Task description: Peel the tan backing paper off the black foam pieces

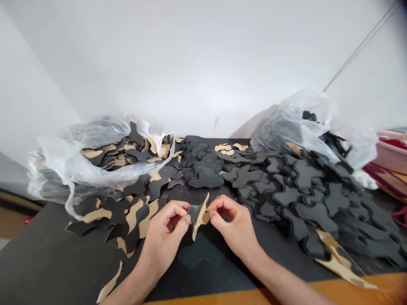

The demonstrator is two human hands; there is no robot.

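Just above the black tabletop [41, 254], we pinch a small black foam shape [194, 213] between our left hand [162, 231] and right hand [232, 224]. Its tan backing paper [201, 217] stands partly away from the foam, curling upward in a narrow strip. The fingers [181, 207] of both hands are nearly closed on the piece from either side, with heaps of cut foam shapes [305, 190] lying just beyond.

A dark desk [47, 254] with an orange front edge holds heaps of black foam shapes [305, 199], tan-backed shapes [136, 222], loose tan paper strips [341, 264], and two clear plastic bags [95, 156].
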